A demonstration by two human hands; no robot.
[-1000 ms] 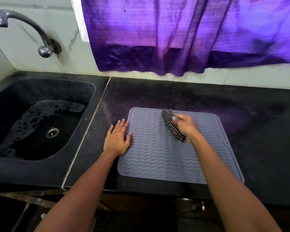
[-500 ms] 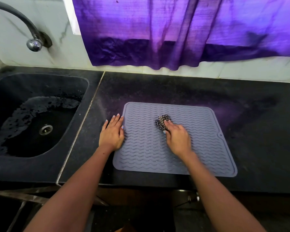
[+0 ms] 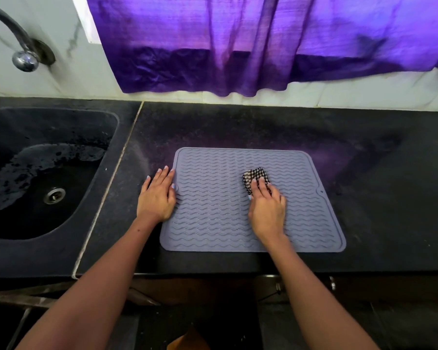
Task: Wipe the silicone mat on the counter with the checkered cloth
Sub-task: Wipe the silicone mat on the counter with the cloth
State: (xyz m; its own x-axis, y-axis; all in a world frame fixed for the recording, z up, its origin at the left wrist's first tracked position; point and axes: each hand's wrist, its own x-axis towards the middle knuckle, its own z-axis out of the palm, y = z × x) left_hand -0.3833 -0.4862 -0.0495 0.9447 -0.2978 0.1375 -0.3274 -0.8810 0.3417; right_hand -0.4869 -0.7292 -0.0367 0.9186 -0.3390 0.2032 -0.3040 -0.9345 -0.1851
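**Soft cloth on a limp mat: press, don't pinch**

Grey mat (image 3: 213, 210) lying flat on the dark table (image 3: 364, 173), right of the sink (image 3: 48, 185), ridged all over in wavy lines. Checkered cloth (image 3: 254, 176) bunched into a small wad on the mat, right of its middle, partly showing beyond the fingertips. Right hand (image 3: 266, 208) laid over the cloth, fingers bent down on top, pinning the wad against the ridges. Left hand (image 3: 158, 195) spread flat and wide at the mat's left edge, palm mostly on the table, thumb side touching the rim, holding nothing.

Judged by look: cloth light, soft, shapeless, likely to unroll or slip out unless kept under the palm; best held by pressing from above with fingers over the wad. Mat thin, floppy, probably grippy underneath yet prone to creep or buckle under a hard push; best steadied at an edge. Ridges likely to catch the weave, so strokes along the waves should run smoother.
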